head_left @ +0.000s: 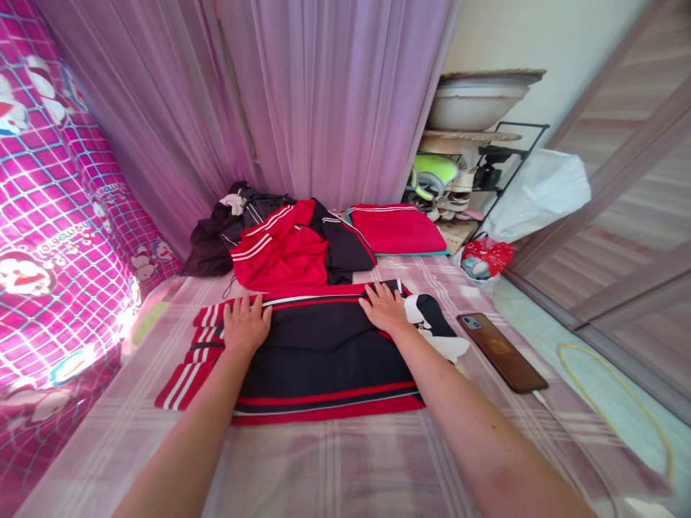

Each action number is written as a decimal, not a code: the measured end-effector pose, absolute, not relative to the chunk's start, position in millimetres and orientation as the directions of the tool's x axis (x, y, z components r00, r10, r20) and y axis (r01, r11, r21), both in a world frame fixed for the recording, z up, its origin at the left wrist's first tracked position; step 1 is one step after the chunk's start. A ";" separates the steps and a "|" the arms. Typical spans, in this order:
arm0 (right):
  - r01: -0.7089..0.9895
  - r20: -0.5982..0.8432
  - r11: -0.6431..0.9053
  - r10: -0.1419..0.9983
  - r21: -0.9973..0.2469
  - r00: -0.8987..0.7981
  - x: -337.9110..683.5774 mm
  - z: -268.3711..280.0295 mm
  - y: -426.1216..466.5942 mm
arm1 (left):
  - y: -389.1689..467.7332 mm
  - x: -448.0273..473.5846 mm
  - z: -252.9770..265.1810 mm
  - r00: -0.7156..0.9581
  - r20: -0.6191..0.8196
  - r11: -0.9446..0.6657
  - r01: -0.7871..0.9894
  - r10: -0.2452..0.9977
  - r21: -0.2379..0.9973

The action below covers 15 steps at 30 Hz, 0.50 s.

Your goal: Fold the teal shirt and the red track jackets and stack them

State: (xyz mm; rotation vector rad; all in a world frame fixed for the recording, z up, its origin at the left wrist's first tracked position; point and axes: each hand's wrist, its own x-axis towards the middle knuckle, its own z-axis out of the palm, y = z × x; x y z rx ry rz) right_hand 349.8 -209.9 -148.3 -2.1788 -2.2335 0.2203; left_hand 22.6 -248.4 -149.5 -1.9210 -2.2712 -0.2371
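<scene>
A black and red jacket point(324, 345) lies partly folded and flat on the checked cloth in front of me. Its red sleeves with white stripes point(186, 381) stick out at the left, and a black and white part point(432, 316) shows at the right. My left hand point(247, 322) rests palm down on its upper left edge, fingers spread. On the upper right edge lies my right hand point(384, 308), also flat with the fingers apart. Just beyond is a loose heap with a red garment point(286, 252) and dark clothes point(216, 234).
A folded red garment point(396, 229) lies at the back. To the right are a phone point(502, 352) on a cable, a rack point(486, 173) with shoes and a basin point(478, 104), and bags. A purple curtain point(335, 93) hangs behind; pink patterned fabric point(48, 216) borders the left.
</scene>
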 end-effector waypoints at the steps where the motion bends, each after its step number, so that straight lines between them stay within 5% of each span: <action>1: 0.994 -0.104 0.015 0.994 -0.107 -0.026 349.3 -146.3 -209.4 | -248.5 23.3 -149.4 -0.165 0.214 0.162 0.986 0.963 0.031; 4: 0.995 -0.117 -0.004 0.993 -0.104 -0.008 339.9 -136.4 -210.9 | -249.2 25.5 -147.8 -0.164 0.210 0.158 0.986 0.964 0.046; 9: 0.971 0.136 0.169 0.980 -0.169 -0.147 291.2 -123.5 -234.1 | -251.9 27.6 -144.3 -0.159 0.213 0.156 0.987 0.964 0.031; 15: 0.933 -0.078 0.312 0.941 -0.177 -0.329 266.1 -136.7 -258.1 | -253.3 27.7 -142.4 -0.162 0.198 0.156 0.987 0.967 0.044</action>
